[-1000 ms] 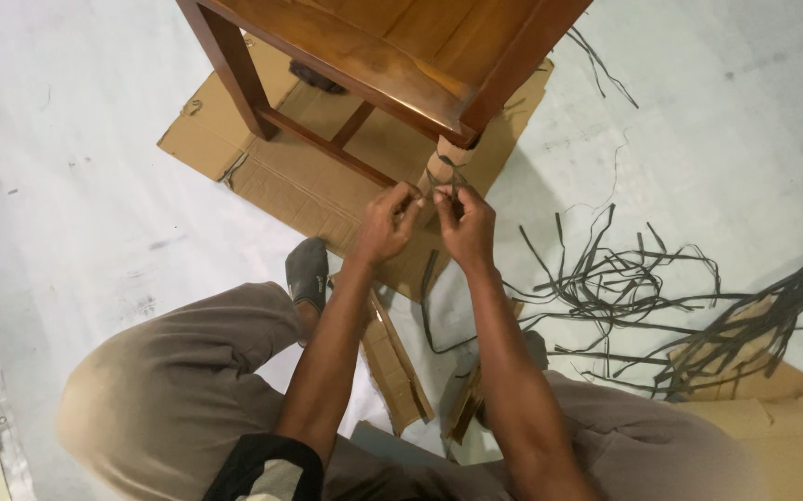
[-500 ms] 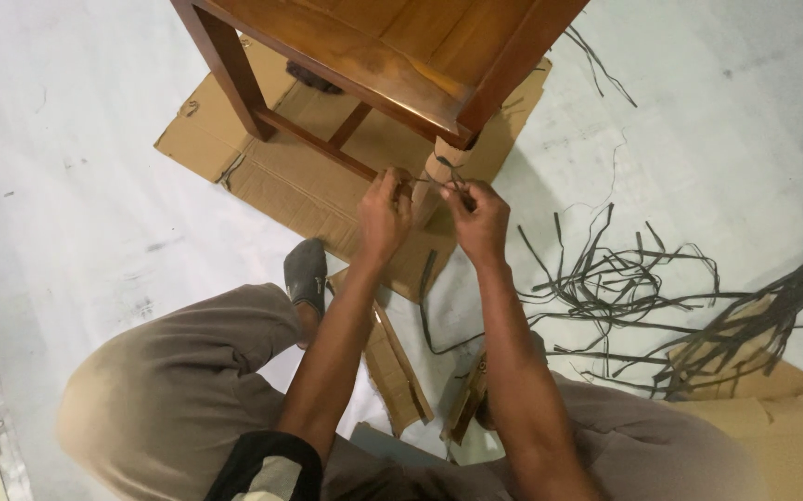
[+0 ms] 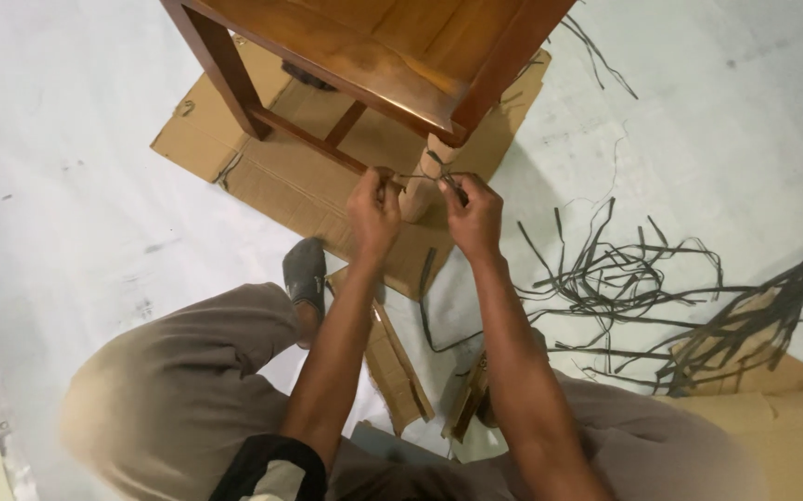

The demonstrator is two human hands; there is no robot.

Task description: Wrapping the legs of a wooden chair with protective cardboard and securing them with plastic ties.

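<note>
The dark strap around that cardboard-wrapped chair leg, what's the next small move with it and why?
Probably pull both ends outward to cinch it. The left hand and right hand each pinch an end of the dark strap, which crosses the cardboard sleeve on the chair leg but looks slack between them, so the wrap is not yet held tight.

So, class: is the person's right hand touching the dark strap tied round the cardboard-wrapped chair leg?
Touching. The head view shows the right hand pinching the dark strap at its fingertips, beside the wrapped chair leg.
</note>
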